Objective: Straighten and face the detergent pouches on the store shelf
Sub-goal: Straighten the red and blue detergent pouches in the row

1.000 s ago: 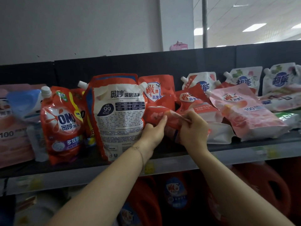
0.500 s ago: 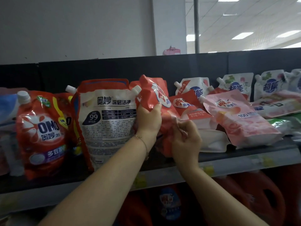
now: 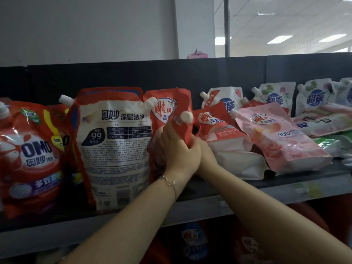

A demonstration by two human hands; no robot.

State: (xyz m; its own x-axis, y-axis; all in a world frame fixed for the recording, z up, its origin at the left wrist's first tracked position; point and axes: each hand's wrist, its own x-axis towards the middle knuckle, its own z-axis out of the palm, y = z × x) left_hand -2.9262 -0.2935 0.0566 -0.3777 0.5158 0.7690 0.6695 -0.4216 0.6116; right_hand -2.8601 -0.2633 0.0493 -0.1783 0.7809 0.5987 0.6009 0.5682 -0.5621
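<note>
Store shelf [image 3: 247, 203]: left hand [image 3: 179, 149] and right hand [image 3: 206, 154] both grip red pouch [image 3: 183, 102] right of white pouch [image 3: 114, 147], probably to stand it upright.

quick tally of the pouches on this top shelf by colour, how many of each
red pouch: 7, one back-facing
white pouch: 5
pink pouch: 1
green pouch: 1
total: 14 in view; overlaps may hide more
</note>
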